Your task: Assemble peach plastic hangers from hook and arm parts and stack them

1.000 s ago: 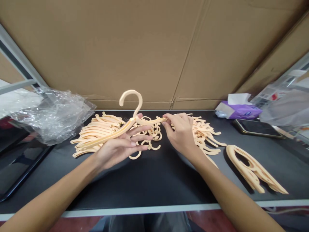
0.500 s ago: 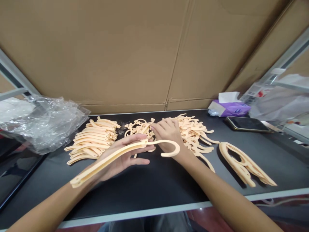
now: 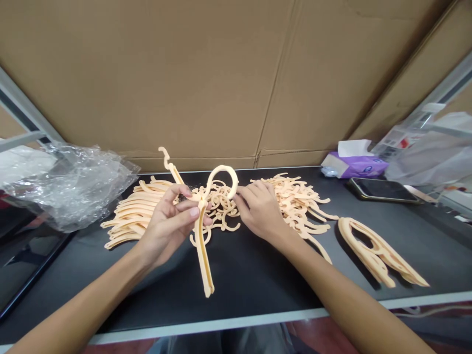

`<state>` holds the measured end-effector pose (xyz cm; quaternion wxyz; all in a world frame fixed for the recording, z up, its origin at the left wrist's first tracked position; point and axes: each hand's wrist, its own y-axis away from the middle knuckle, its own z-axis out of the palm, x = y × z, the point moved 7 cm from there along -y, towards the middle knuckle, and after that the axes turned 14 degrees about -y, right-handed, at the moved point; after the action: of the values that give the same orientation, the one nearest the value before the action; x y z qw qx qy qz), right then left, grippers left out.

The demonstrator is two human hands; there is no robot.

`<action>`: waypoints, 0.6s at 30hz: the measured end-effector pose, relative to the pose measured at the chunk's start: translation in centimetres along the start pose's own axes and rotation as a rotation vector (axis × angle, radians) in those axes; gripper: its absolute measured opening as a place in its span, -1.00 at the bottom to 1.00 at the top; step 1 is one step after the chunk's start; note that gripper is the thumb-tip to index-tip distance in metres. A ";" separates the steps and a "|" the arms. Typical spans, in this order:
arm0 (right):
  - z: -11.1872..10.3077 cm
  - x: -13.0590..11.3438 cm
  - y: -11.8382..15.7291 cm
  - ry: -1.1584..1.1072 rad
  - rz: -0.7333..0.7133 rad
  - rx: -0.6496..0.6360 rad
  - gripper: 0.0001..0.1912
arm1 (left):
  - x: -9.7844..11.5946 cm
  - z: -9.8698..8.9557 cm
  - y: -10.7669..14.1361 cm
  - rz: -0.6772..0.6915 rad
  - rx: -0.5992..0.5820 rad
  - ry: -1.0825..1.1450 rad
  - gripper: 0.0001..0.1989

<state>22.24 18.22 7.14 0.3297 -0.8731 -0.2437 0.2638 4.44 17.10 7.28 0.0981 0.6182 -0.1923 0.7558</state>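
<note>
A cream plastic folding hanger (image 3: 203, 246) is pinched at its joint between the thumb and fingers of my left hand (image 3: 167, 221). One arm hangs down toward me, its curved hook (image 3: 224, 168) stands up, and a second arm (image 3: 171, 167) points up and away behind my fingers. My right hand (image 3: 260, 206) has its thumb and index finger closed beside the hook's tip; whether they touch it or hold a small part is unclear. Behind the hanger lies a loose heap of small curved hook pieces (image 3: 226, 206), partly covered.
Stacked hanger arms (image 3: 127, 216) lie at left, a heap of arm pieces (image 3: 298, 201) at right. Further right are folded hangers (image 3: 368, 250), a phone (image 3: 385, 190) and a purple tissue pack (image 3: 363, 166). Clear plastic wrap (image 3: 77, 187) sits far left; cardboard (image 3: 184, 83) stands behind.
My left hand has turned the hanger from lying sideways to hook-up with one arm hanging down, and its second arm now shows. My right hand has stayed nearly in place, now beside the hook tip.
</note>
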 end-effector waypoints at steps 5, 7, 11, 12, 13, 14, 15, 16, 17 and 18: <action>-0.3 -0.8 0.0 -0.170 -0.036 -0.004 -0.77 | 0.8 -1.5 0.1 0.249 0.215 -0.166 -0.77; -0.4 -2.1 0.2 -0.315 -0.084 -0.053 -0.77 | 0.9 -1.8 0.3 0.333 0.282 -0.237 -0.81; 0.3 -5.5 0.9 -0.559 -0.166 -0.199 -0.78 | 0.9 -2.1 0.7 0.395 0.380 -0.378 -0.88; 0.6 -6.1 1.1 -0.581 -0.176 -0.225 -0.77 | 0.9 -2.1 0.8 0.394 0.394 -0.407 -0.90; 0.9 -6.4 1.3 -0.592 -0.175 -0.247 -0.78 | 0.9 -2.1 0.9 0.391 0.401 -0.431 -0.92; 1.2 -6.5 1.4 -0.600 -0.163 -0.260 -0.79 | 0.9 -2.0 0.9 0.389 0.400 -0.450 -0.93; 1.5 -6.3 1.4 -0.609 -0.142 -0.267 -0.82 | 1.0 -1.9 1.0 0.392 0.396 -0.462 -0.93; 1.7 -5.9 1.4 -0.622 -0.111 -0.267 -0.83 | 1.0 -1.8 1.0 0.397 0.382 -0.471 -0.91; 1.8 -5.4 1.3 -0.643 -0.074 -0.260 -0.83 | 1.0 -1.6 1.0 0.404 0.361 -0.477 -0.88; 1.9 -4.8 1.2 -0.671 -0.032 -0.248 -0.82 | 1.0 -1.5 1.1 0.409 0.336 -0.482 -0.85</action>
<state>17.82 15.42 6.55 0.1270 -0.7674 -0.3822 0.4989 2.49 16.67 7.79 -0.2064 0.7351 -0.2027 0.6131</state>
